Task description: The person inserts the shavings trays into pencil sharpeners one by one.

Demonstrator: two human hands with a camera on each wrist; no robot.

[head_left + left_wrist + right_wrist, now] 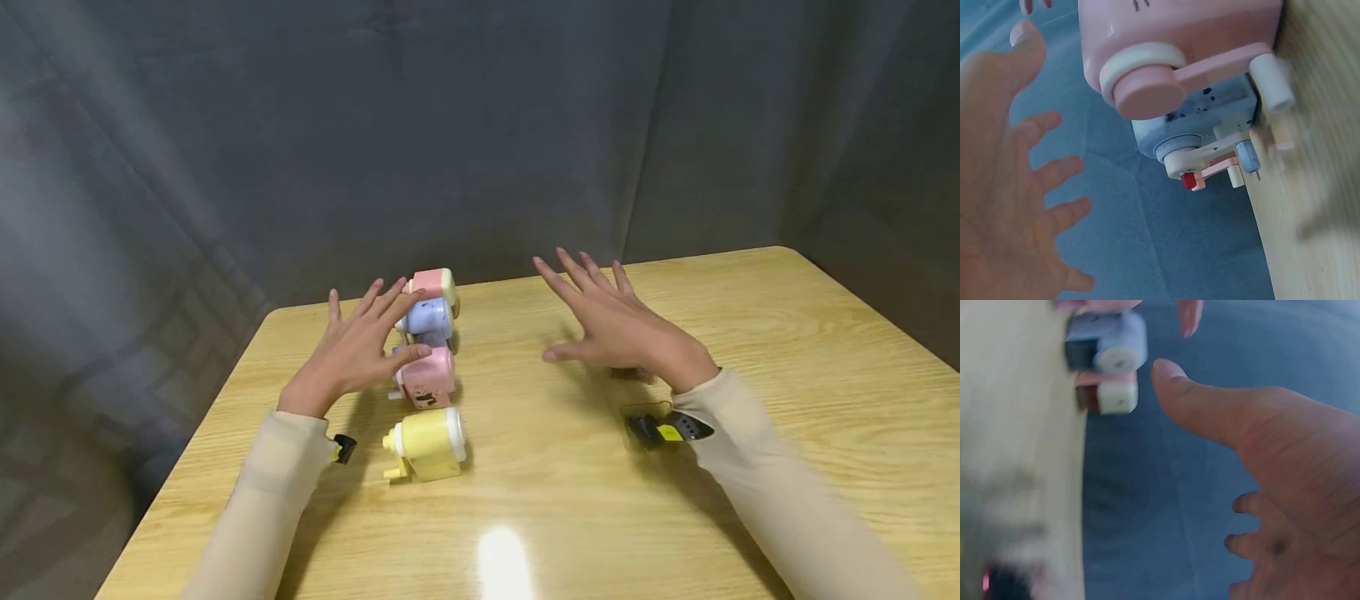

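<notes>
Head view: four small crank pencil sharpeners stand in a row running from centre frame toward the upper middle, on the wooden desk [750,350]. Nearest is the yellow sharpener [427,444]; behind it the pink sharpener [427,377]; then the blue sharpener [426,318]; farthest, the pink-and-cream sharpener [437,285]. Each touches or sits just beside its neighbour.

The left hand [358,350] hovers at the left side of the row, fingers spread and straight; its grip is loose and holds nothing. The fingertips overlap the blue and pink-and-cream sharpeners in the picture, and the thumb lies against the top of the pink sharpener.

The right hand [622,325] is right of centre, well apart from the row, fingers splayed, holding nothing.

Left wrist view: the pink sharpener's crank fills the upper frame, the blue one behind it.

Dark grey curtain [480,125] backs the desk.
</notes>
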